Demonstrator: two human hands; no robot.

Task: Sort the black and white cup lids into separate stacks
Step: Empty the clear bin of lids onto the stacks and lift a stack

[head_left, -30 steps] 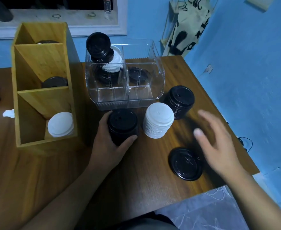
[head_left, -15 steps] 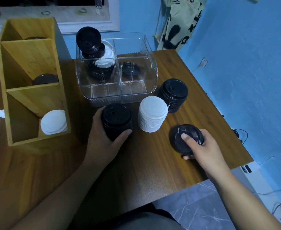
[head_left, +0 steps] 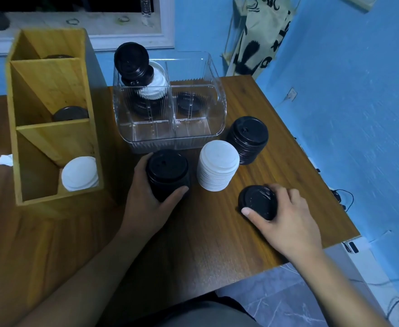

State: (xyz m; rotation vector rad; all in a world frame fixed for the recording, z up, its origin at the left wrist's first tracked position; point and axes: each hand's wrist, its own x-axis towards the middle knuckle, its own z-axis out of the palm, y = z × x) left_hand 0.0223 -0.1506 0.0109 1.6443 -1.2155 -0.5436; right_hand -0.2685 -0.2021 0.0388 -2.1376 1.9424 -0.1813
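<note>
My left hand grips a stack of black lids standing on the wooden table. To its right stands a white lid stack, and behind that a second black stack. My right hand holds a single black lid by its rim, thumb in front and fingers behind, low over the table near the right edge. Mixed black and white lids stick out of the clear bin's left compartment.
A clear plastic bin sits at the table's back. A wooden divided holder on the left holds white lids and dark lids. The table's right edge drops off close to my right hand.
My right hand came down from above the table onto the single black lid and now holds it. My left hand kept its grip on the black stack.
</note>
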